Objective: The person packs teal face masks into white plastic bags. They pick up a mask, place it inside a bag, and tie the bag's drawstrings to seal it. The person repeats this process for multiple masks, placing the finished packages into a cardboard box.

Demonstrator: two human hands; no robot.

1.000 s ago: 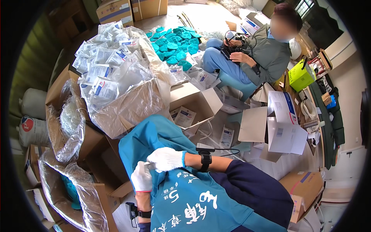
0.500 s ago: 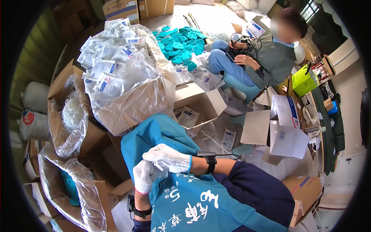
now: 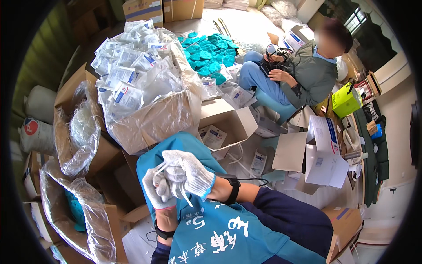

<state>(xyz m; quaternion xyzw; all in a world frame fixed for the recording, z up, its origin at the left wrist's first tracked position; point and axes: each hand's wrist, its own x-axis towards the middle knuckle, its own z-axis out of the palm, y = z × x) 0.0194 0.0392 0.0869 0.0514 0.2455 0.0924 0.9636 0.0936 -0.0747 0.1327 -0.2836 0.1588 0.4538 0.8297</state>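
Observation:
White knit gloves cover both my hands, which are close together over the teal apron [image 3: 237, 231] on my lap. My right hand [image 3: 190, 174] is closed, fingers pinched round thin white strands [image 3: 188, 199] whose loose ends hang below it. Just left of it, my left hand [image 3: 159, 190] is curled, with the same strands at its fingertips. How the strands run between the two hands is partly hidden by the fingers. Beyond my knees stands a plastic-lined carton [image 3: 151, 116] heaped with clear sachets [image 3: 127, 83].
Teal pads [image 3: 211, 50] lie in a pile at the back. On the left are lined cartons [image 3: 83, 215], one with teal pieces inside. An opened carton [image 3: 228, 127] lies ahead, a white box [image 3: 325, 163] to the right. A seated person [image 3: 303, 75] handles black cables [image 3: 281, 59].
My hands have turned and lifted slightly, with the fingers now facing up more. White strands now show between them and hanging below. The seated person has barely moved.

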